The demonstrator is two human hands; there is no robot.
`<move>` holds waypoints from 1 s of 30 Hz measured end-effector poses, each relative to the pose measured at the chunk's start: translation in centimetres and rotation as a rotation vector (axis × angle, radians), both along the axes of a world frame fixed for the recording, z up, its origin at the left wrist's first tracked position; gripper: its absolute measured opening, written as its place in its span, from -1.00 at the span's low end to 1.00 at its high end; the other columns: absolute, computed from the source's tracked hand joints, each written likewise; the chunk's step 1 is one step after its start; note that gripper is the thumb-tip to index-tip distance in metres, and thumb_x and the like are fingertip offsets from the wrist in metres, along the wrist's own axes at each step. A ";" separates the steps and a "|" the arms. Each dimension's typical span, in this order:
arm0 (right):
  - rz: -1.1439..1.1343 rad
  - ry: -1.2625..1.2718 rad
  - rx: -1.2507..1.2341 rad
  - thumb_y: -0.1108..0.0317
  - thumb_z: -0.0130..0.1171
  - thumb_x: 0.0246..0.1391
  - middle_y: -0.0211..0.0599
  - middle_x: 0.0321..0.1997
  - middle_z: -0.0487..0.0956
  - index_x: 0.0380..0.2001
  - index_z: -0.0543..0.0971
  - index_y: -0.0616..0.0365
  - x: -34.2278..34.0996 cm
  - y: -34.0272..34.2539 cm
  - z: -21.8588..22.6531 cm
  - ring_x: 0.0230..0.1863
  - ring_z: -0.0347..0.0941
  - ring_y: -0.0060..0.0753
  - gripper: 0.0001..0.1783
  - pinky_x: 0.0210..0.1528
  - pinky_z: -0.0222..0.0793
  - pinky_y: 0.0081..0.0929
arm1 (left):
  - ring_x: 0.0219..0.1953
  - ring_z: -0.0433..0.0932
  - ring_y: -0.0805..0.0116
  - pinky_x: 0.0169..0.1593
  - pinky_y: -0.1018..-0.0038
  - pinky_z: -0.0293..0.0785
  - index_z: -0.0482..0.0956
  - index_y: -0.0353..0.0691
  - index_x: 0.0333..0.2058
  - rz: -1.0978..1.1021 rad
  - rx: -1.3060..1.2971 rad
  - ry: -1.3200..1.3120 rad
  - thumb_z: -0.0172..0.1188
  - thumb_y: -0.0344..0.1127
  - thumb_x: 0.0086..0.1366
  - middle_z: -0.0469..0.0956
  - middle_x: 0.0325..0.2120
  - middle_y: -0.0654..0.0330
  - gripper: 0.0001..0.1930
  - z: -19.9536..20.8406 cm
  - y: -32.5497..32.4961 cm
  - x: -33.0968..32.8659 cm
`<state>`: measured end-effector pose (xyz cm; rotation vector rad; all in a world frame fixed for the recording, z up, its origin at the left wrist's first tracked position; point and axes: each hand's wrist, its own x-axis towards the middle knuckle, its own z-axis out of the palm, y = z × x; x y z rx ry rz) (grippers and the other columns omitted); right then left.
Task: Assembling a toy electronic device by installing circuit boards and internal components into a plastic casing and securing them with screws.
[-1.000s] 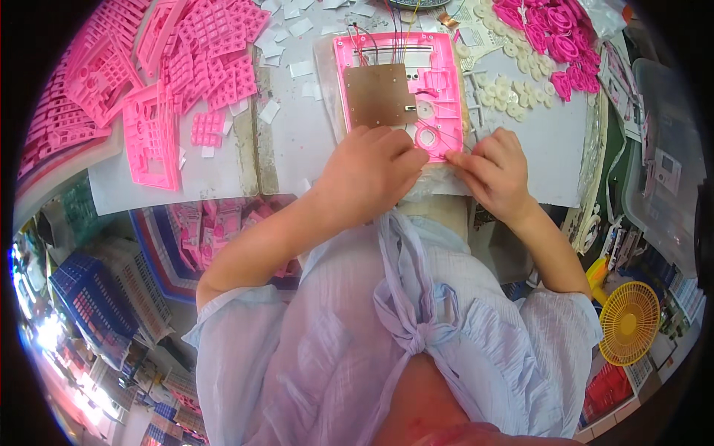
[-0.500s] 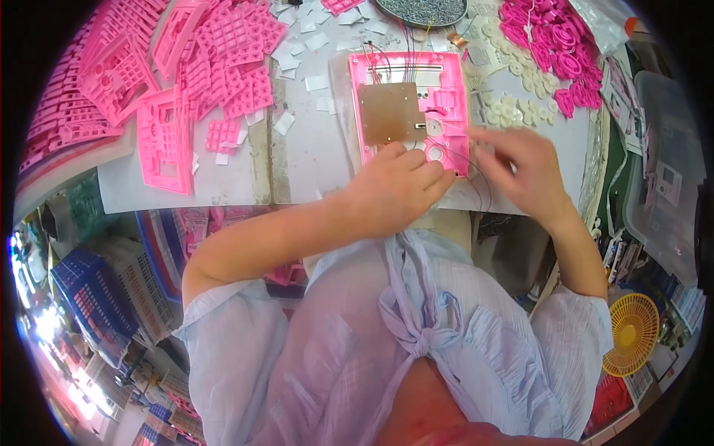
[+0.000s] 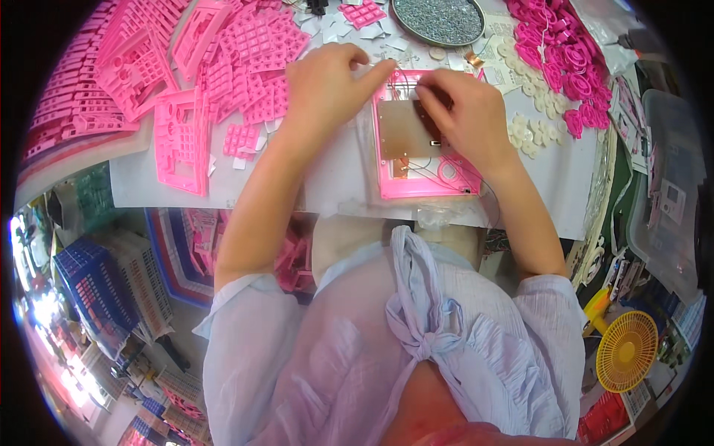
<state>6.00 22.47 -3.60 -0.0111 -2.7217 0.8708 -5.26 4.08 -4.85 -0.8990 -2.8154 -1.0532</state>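
Observation:
A pink plastic casing (image 3: 428, 187) lies on the table in front of me, with a brown circuit board (image 3: 401, 130) over its middle. Thin dark wires run across the casing's lower right part, and red and dark wires (image 3: 398, 83) lie at its far end. My left hand (image 3: 323, 85) is raised just left of that end, thumb stretched toward the wires, fingers curled and apart from the thumb. Over the casing's far right part, my right hand (image 3: 476, 115) has its fingers bent together above the board; whatever lies between their tips is hidden.
Pink plastic frames and button sheets (image 3: 256, 44) are heaped at the left. A round tray of small metal pieces (image 3: 439, 18) stands at the back. White discs (image 3: 532, 134) and bright pink coiled cords (image 3: 554, 59) lie to the right. A yellow fan (image 3: 627, 351) is at the lower right.
Both hands have moved from the casing's near end to its far end, the left one swinging out left. The near wires and round opening are now uncovered. The whole view has shifted slightly.

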 end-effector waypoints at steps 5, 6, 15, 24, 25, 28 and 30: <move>0.325 0.083 0.136 0.33 0.32 0.04 -0.39 -0.17 0.59 -0.23 0.70 0.08 1.8 1.0 -0.1 -0.07 0.51 -0.23 -0.80 -0.15 0.54 -0.31 | -0.41 0.47 0.43 -0.27 0.43 0.42 0.73 -0.28 -0.32 -0.070 0.176 -0.143 0.39 -0.17 0.17 0.67 -0.43 0.22 -0.73 -0.9 1.1 0.1; 0.356 0.048 0.147 0.33 0.33 0.03 -0.40 -0.13 0.58 -0.22 0.70 0.07 1.9 1.1 0.3 -0.03 0.48 -0.25 -0.78 -0.12 0.53 -0.33 | -0.41 0.46 0.44 -0.27 0.44 0.42 0.72 -0.28 -0.33 -0.056 0.203 -0.160 0.39 -0.19 0.17 0.67 -0.42 0.23 -0.75 -0.9 0.9 0.2; 0.359 0.167 0.300 0.36 0.31 0.00 -0.34 -0.10 0.60 -0.20 0.70 0.12 2.2 0.6 1.1 -0.03 0.46 -0.20 -0.75 -0.06 0.53 -0.25 | -0.27 0.58 0.18 -0.16 0.35 0.44 0.65 -0.21 -0.29 -0.397 0.341 0.345 0.37 -0.44 0.13 0.65 -0.34 0.20 -0.84 0.1 0.6 3.2; 0.192 0.098 -0.044 0.35 0.24 0.08 -0.26 -0.13 0.65 -0.29 0.69 0.15 -0.4 4.8 0.6 -0.04 0.48 -0.16 -0.84 -0.02 0.45 -0.23 | -0.32 0.53 0.42 -0.13 0.47 0.43 0.61 -0.34 -0.32 -0.049 0.441 -0.088 0.33 -0.47 0.21 0.64 -0.37 0.22 -0.90 -0.9 -1.0 3.6; 0.173 0.159 0.028 0.30 0.26 0.06 -0.27 -0.15 0.65 -0.31 0.69 0.14 -1.2 4.1 0.2 -0.07 0.48 -0.16 -0.82 -0.04 0.46 -0.21 | -0.32 0.54 0.34 -0.14 0.43 0.45 0.62 -0.31 -0.32 -0.047 0.444 -0.062 0.34 -0.45 0.19 0.64 -0.38 0.19 -0.89 -1.2 -1.1 3.3; 0.134 0.065 0.100 0.29 0.30 0.04 -0.26 -0.12 0.65 -0.32 0.69 0.16 -4.1 2.2 -0.4 -0.05 0.47 -0.14 -0.81 0.05 0.41 -0.25 | -0.31 0.53 0.26 -0.15 0.39 0.45 0.63 -0.27 -0.33 -0.038 0.420 -0.006 0.34 -0.43 0.17 0.64 -0.37 0.17 -0.90 -1.3 -1.4 3.1; 0.154 -0.091 0.049 0.32 0.30 0.03 -0.25 -0.15 0.65 -0.31 0.69 0.16 -5.4 1.7 0.3 -0.05 0.47 -0.15 -0.82 0.07 0.39 -0.29 | -0.30 0.46 0.42 -0.14 0.48 0.41 0.60 -0.33 -0.33 -0.050 0.384 0.000 0.33 -0.47 0.20 0.61 -0.36 0.25 -0.90 -0.7 -1.4 3.5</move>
